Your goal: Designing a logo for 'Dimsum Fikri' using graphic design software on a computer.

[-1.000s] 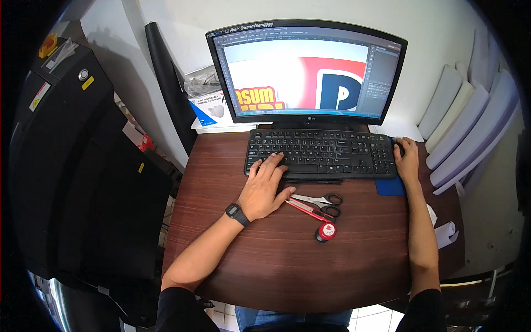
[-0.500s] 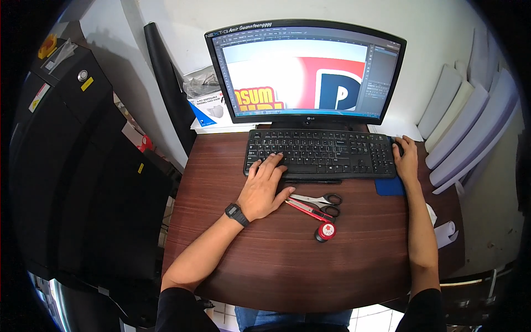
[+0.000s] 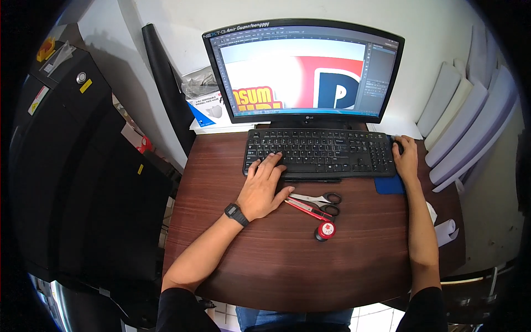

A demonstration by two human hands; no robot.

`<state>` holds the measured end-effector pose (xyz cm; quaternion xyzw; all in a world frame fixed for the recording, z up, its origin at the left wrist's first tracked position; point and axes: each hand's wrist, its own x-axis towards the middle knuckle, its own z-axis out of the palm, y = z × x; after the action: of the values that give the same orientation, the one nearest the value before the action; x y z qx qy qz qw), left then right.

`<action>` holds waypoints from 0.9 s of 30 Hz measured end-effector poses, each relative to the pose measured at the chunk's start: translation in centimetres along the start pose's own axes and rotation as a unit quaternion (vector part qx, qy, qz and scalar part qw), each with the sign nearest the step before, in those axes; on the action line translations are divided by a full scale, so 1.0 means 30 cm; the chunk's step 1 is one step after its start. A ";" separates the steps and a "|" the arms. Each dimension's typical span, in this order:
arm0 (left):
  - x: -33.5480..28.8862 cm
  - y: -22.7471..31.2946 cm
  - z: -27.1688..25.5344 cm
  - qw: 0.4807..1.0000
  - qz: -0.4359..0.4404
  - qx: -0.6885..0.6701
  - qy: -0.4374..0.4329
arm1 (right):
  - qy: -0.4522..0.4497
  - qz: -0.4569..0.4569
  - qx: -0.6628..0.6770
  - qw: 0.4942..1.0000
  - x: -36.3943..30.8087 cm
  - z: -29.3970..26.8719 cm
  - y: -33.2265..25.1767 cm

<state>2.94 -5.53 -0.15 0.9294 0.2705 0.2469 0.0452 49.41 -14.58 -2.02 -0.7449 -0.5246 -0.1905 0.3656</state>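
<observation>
My left hand (image 3: 260, 192) lies with its fingers spread over the lower left keys of a black keyboard (image 3: 318, 150), its thumb out to the side. Over at the right, my right hand (image 3: 407, 162) is curled around a dark computer mouse (image 3: 397, 148), most of which it hides. Part of a blue mouse pad (image 3: 390, 186) shows beside that wrist. Near my left thumb lie scissors (image 3: 330, 203) with black handles and a red utility knife (image 3: 311, 209). Just below them sits a small round red-and-black stamp (image 3: 326, 229).
Behind the keyboard stands a monitor (image 3: 310, 117) showing enlarged colourful lettering. A face mask box (image 3: 209, 112) is left of it. Several large rolls (image 3: 470, 119) lean at the right wall, and a curled white sheet (image 3: 445, 232) lies by my right forearm. A tall black machine (image 3: 94, 166) fills the left side.
</observation>
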 end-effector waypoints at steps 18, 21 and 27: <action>-0.007 -0.003 -0.002 1.000 -0.001 0.005 0.014 | 0.006 -0.008 -0.004 1.000 -0.003 0.009 0.009; -0.002 0.008 -0.005 0.998 -0.023 0.033 0.040 | 0.009 -0.007 -0.012 1.000 -0.006 -0.008 0.000; 0.008 0.024 0.004 0.992 -0.083 0.085 0.048 | 0.034 -0.075 0.009 0.997 -0.007 -0.038 -0.048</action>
<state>3.51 -6.02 0.01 0.8914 0.3687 0.2623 -0.0265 48.12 -15.30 -0.90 -0.6933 -0.5678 -0.2381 0.3744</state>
